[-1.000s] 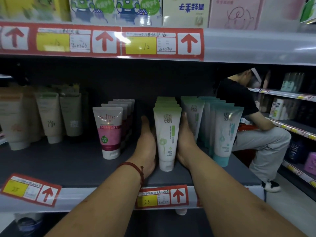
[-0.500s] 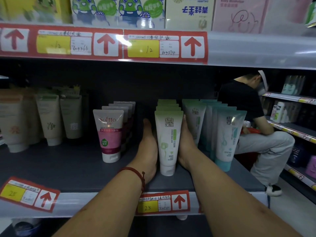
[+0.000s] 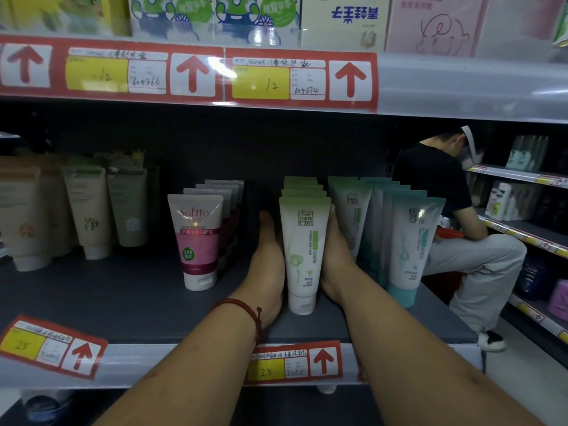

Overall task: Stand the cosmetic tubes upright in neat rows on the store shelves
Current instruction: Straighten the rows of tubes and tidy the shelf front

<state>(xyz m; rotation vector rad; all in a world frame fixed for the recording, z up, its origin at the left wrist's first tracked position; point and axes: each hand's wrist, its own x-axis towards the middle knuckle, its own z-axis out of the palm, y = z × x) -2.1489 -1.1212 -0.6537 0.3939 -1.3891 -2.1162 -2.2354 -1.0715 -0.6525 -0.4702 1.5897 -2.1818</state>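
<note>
On each side of the green tube row [image 3: 302, 186], straight fingers [image 3: 266, 224] lie close together, pressing flat. They belong to the left hand [image 3: 270, 265] and right hand [image 3: 335, 259]. The front green tube [image 3: 302, 241] stands straight up on the dark shelf [image 3: 107, 302], cap down, flat end up, beside pink tubes [image 3: 198, 241].

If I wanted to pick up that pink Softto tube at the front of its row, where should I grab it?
Probably from the front, fingers pinching the left and right edges of the pink Softto tube at mid-body. It stands upright on its white cap, flat and wide above, and its row-mates stand close behind, so only the front and sides are reachable.
</note>
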